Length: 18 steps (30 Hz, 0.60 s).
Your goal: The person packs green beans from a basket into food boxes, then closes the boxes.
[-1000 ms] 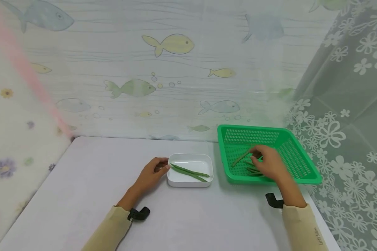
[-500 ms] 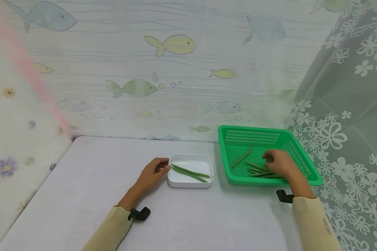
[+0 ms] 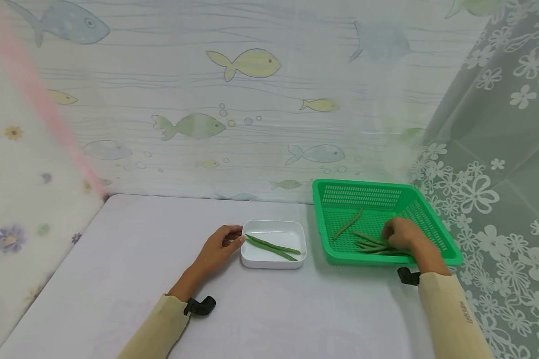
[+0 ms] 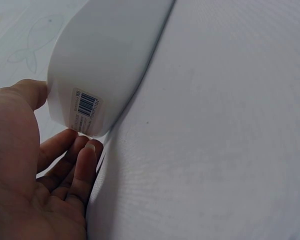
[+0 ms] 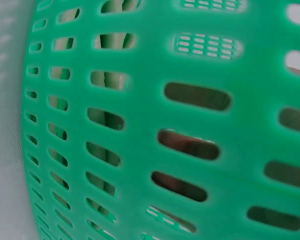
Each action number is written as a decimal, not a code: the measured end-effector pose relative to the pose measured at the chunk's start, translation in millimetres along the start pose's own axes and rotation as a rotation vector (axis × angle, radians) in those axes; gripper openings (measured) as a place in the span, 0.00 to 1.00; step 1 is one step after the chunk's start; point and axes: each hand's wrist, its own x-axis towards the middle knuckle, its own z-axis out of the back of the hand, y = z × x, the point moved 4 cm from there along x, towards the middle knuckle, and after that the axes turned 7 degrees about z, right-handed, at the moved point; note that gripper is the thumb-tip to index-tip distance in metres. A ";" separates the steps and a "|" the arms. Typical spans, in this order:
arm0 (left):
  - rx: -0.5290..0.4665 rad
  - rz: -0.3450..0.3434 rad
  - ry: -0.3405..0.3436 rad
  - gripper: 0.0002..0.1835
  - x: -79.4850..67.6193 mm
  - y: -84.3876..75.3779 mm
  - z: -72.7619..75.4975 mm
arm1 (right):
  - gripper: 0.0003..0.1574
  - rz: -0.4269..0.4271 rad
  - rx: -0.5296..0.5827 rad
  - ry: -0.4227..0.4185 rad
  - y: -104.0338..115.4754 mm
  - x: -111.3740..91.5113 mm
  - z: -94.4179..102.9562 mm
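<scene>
My left hand is at the left end of a white rectangular dish. In the left wrist view its thumb is against the dish's rim and the curled fingertips touch the lower edge, beside a barcode label. Two green beans lie slantwise in the dish. My right hand reaches down into a green plastic basket, over the right end of a small heap of green beans. Its fingertips are hidden there, and the right wrist view shows mostly the slotted basket wall.
One separate green bean lies at the basket's left. A white cloth covers the table. Behind it hangs a fish-print curtain, and a sheer flowered curtain hangs close to the basket's right side.
My right hand has left the separate bean, moved right across the basket and lowered onto the heap. The left hand and the dish stay in place.
</scene>
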 end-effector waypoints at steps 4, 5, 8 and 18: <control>0.005 0.006 0.002 0.26 -0.6 -2.5 0.4 | 0.15 -0.027 0.018 0.060 -1.1 -1.7 -1.3; 0.008 0.007 0.002 0.26 -0.7 -2.9 0.4 | 0.15 -0.029 0.021 0.067 -1.3 -1.9 -1.9; 0.008 0.007 0.002 0.26 -1.0 -3.2 0.5 | 0.15 -0.037 0.027 0.076 -2.8 -2.1 -4.2; 0.009 0.008 0.000 0.25 0.2 -1.7 0.4 | 0.12 -0.037 0.030 0.070 -3.5 -2.7 -7.3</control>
